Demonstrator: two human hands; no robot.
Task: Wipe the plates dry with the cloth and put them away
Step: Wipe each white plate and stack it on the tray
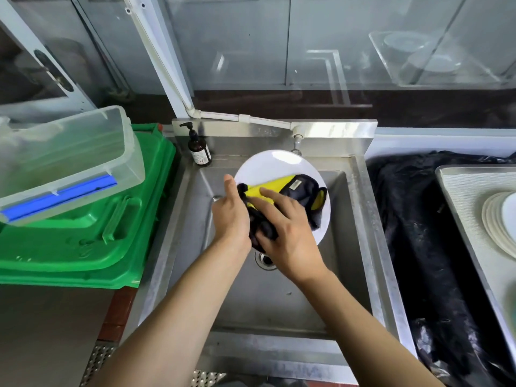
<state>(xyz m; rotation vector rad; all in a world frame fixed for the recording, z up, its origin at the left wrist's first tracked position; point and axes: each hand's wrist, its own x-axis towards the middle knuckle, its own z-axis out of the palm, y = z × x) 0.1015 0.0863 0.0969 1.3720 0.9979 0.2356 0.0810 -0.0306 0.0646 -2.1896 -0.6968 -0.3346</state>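
A white plate (268, 166) is held tilted above the steel sink (360, 196), over the basin and just in front of the tap (296, 141). The left hand (231, 216) holds the plate at its left edge, thumb up along the rim; its other fingers are behind the plate, so how far they curl cannot be told. The right hand (284, 227) presses a dark blue and yellow cloth (301, 191) against the face of the plate, its fingers spread over the cloth and the lower folds bunched under the palm, seemingly gripped there. A brown pump bottle (198, 149) stands at the sink's back left corner. To the left lies a green crate (97, 219) with a clear plastic box (67, 163) tilted on top. To the right, a stack of plates (499, 222) rests on a metal tray (458, 191), beside black plastic sheeting (413, 233).
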